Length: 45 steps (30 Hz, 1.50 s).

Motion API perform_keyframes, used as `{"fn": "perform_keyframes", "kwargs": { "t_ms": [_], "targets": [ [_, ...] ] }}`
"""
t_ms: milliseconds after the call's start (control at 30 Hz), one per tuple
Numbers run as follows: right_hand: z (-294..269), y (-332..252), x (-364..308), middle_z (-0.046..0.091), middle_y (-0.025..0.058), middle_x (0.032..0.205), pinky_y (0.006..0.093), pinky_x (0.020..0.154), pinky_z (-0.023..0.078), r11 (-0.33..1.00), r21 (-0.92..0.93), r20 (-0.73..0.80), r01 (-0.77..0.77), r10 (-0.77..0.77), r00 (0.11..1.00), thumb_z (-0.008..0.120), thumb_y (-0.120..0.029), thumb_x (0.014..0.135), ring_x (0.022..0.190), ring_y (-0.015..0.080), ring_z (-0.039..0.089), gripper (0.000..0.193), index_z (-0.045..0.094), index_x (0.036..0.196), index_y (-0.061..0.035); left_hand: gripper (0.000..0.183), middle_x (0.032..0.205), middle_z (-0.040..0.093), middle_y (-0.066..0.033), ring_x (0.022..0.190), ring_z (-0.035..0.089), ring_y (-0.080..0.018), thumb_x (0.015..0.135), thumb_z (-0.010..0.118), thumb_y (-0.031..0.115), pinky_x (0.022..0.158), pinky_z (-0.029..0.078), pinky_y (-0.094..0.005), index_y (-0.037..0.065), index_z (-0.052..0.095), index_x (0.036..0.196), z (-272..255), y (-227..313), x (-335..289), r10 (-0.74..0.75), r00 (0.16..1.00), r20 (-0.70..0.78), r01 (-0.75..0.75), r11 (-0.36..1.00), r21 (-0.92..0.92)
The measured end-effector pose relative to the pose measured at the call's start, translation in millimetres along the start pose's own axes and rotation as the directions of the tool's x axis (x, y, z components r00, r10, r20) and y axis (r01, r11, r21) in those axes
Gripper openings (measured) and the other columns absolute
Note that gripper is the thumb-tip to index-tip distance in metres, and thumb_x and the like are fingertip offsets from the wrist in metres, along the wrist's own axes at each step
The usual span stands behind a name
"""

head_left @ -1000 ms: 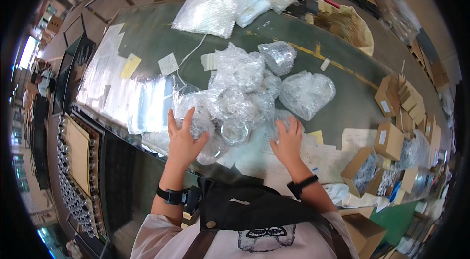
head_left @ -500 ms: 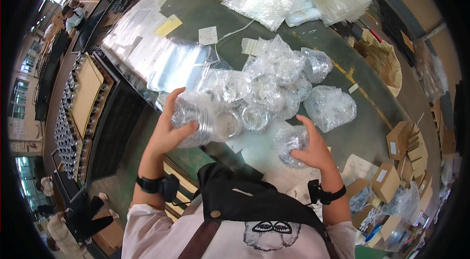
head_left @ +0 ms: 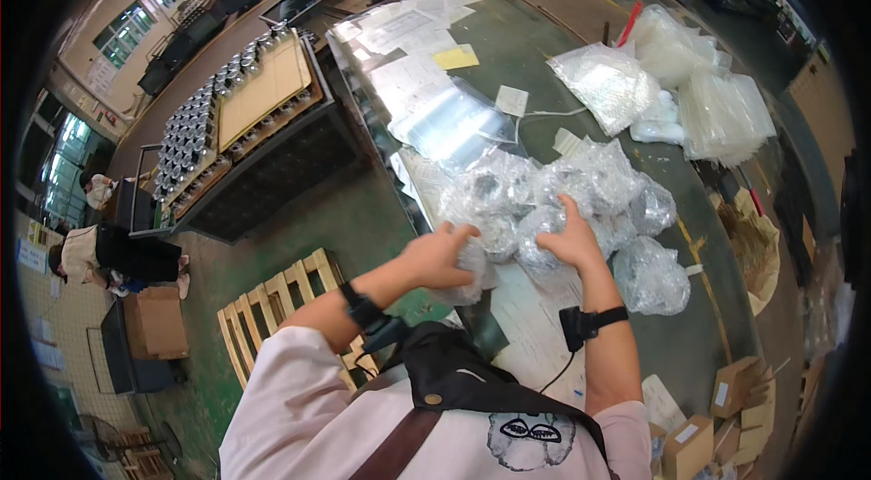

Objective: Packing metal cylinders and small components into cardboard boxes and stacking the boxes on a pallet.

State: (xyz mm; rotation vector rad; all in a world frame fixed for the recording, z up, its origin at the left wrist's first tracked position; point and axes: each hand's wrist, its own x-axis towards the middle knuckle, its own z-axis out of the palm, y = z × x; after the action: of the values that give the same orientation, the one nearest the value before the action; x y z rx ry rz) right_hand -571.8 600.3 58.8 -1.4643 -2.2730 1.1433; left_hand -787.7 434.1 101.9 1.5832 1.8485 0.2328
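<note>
My left hand is closed around a small bubble-wrapped bundle at the near edge of the green worktable. Just to its right, my right hand presses on another wrapped bundle at the front of a heap of bubble-wrapped round parts. One more wrapped bundle lies apart to the right of my right wrist. Both wrists wear dark bands.
Clear plastic bags and a bubble-wrap bag lie at the table's far side, paper sheets to the left. A rack of metal cans stands left, a wooden pallet below it. Cardboard boxes sit right. Other people work far left and at the back.
The view has swung left and the table now lies to the right. Both hands have drawn closer together at the heap's front, the left one holding a smaller bundle.
</note>
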Motion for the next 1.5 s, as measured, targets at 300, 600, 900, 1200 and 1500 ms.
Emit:
{"fn": "perform_keyframes", "kwargs": {
  "t_ms": [300,600,900,1200,1500],
  "targets": [
    [10,-21,25,0.061,0.0264,0.110,0.0426,0.088,0.046,0.979,-0.110,-0.095,-0.172,0.162,0.982,0.070,-0.033,0.059,0.104,0.0408,0.058,0.080,0.042,0.130,-0.0081,0.068,0.122,0.052,-0.0142,0.116,0.050,-0.0240,0.064,0.068,0.013,0.098,0.039,-0.0318,0.004,0.047,0.128,-95,-51,-60,0.049,0.878,-0.476,-0.267,0.875,-0.404],
    [4,1,25,0.062,0.0247,0.105,0.0380,0.084,0.047,0.977,0.129,-0.189,-0.168,0.190,0.963,0.073,-0.028,0.059,0.098,0.0335,0.061,0.074,0.047,0.124,-0.0035,0.100,0.126,0.051,-0.0268,0.116,0.051,-0.0319,0.067,0.070,0.019,0.098,0.040,-0.0349,0.000,0.012,0.147,-3,-62,29,0.347,0.704,0.620,-0.168,0.929,-0.329],
    [-50,-57,-178,0.056,0.0076,0.111,0.0272,0.080,0.046,0.605,0.792,-0.342,0.085,0.323,0.882,0.075,-0.015,0.060,0.100,0.0179,0.055,0.068,0.049,0.122,-0.0039,0.099,0.123,0.051,-0.0319,0.106,0.055,-0.0440,0.064,0.071,0.040,0.092,0.045,-0.0418,-0.006,0.028,0.139,52,-29,105,-0.014,0.932,0.363,-0.016,0.997,0.079],
    [46,-87,-455,0.057,0.0057,0.104,0.0282,0.078,0.046,0.680,0.732,-0.675,0.050,0.733,-0.082,0.073,-0.007,0.062,0.092,0.0182,0.057,0.065,0.047,0.122,-0.0041,0.089,0.113,0.056,-0.0186,0.102,0.057,-0.0264,0.072,0.066,0.006,0.086,0.048,-0.0417,-0.003,0.014,0.143,71,-155,158,0.235,0.883,0.406,0.080,0.777,-0.625],
    [148,-143,-664,0.060,0.0075,0.090,0.0279,0.066,0.049,0.697,0.688,-0.276,0.200,0.507,-0.817,0.061,-0.005,0.064,0.075,0.0150,0.058,0.060,0.047,0.122,-0.0034,0.085,0.116,0.055,-0.0199,0.105,0.055,-0.0290,0.072,0.066,0.010,0.089,0.047,-0.0431,-0.003,0.019,0.142,176,14,132,0.541,0.537,0.647,0.038,0.751,-0.659]
  ]
}}
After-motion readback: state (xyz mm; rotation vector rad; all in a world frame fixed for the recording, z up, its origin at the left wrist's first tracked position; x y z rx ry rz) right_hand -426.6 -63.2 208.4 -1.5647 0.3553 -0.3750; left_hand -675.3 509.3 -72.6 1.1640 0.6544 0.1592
